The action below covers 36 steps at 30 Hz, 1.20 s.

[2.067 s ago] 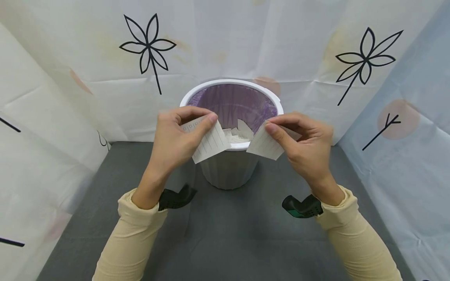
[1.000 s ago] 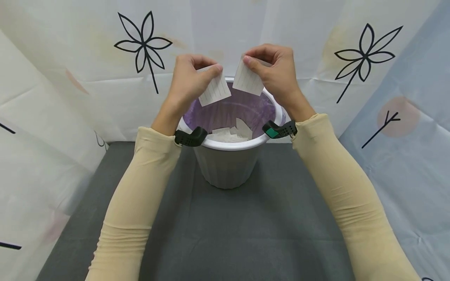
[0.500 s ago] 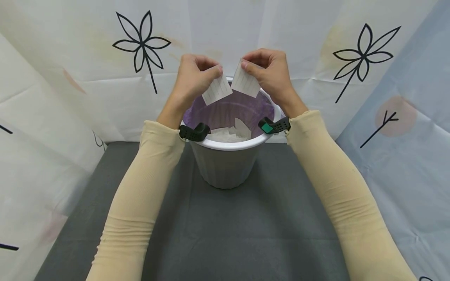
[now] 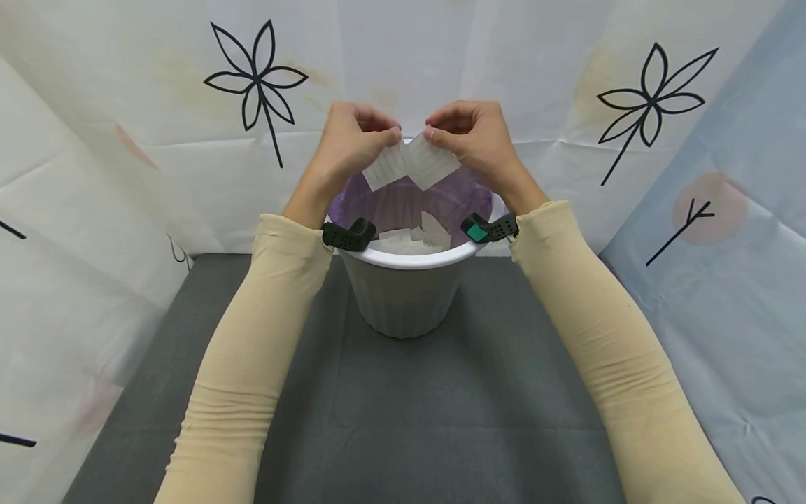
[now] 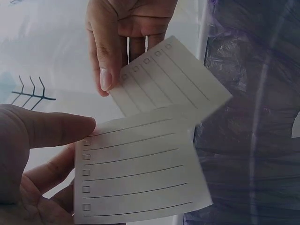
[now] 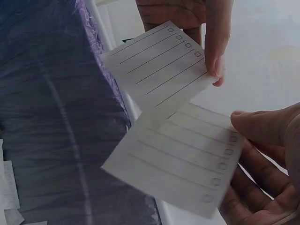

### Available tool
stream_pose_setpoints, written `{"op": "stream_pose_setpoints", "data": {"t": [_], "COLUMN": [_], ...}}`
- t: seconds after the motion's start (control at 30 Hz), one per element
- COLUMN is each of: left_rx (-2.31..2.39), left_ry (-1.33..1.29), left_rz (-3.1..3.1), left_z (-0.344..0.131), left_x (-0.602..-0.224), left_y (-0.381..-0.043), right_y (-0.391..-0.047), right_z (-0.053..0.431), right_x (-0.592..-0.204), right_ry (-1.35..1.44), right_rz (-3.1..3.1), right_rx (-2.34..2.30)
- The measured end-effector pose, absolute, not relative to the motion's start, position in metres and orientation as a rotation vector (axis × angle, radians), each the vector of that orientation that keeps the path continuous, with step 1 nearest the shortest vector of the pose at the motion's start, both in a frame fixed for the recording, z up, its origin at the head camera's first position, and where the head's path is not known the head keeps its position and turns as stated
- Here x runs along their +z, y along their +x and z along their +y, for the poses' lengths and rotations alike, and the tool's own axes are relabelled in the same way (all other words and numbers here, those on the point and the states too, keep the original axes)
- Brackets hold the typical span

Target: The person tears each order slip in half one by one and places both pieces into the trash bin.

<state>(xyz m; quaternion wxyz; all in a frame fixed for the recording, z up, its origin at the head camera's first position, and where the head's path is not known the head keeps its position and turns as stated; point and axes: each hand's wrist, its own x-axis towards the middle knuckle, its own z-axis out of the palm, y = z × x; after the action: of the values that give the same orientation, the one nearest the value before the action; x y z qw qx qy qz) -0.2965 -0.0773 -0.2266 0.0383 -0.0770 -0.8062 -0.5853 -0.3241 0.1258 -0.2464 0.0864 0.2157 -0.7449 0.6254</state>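
My left hand (image 4: 354, 145) pinches a small white lined paper (image 5: 136, 173) between thumb and fingers; little check boxes run down one side of it. A second lined paper (image 4: 433, 161) of the same sort is pinched by my right hand (image 4: 475, 140) and hangs tilted, one corner down. The two papers overlap along their inner edges in all the views. Both hands are held over the far part of a white bin (image 4: 403, 297), whose purple liner (image 4: 403, 203) shows beneath the papers. Pieces of white paper (image 4: 409, 241) lie inside the bin.
The bin stands on a dark grey cloth-covered table (image 4: 403, 406). Behind it hangs a white backdrop (image 4: 403, 56) with black flower drawings, and a bluish panel (image 4: 724, 315) stands at the right. Dark straps (image 4: 352, 236) circle both wrists.
Both hands have moved forward from the bin's near rim to above its far part. In the last half second they drew closer; the right paper tilted, and the two papers came to overlap.
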Motion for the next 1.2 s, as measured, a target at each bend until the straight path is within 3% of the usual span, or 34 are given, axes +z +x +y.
{"op": "stream_pose_setpoints", "data": {"t": [0.73,1.2], "left_rx": [-1.687,-1.366], "left_ry": [-0.3,-0.22], "left_rz": [-2.557,-2.42], "left_z": [-0.089,-0.154], "left_x": [-0.226,-0.256], "left_y": [-0.287,-0.253], "right_y": [-0.307,-0.267], "right_z": [0.139,0.191], "right_x": [-0.244,-0.259], "right_ry": [0.659,0.653], "right_rz": [-2.318,-2.282], "right_rx": [1.788,1.647]}}
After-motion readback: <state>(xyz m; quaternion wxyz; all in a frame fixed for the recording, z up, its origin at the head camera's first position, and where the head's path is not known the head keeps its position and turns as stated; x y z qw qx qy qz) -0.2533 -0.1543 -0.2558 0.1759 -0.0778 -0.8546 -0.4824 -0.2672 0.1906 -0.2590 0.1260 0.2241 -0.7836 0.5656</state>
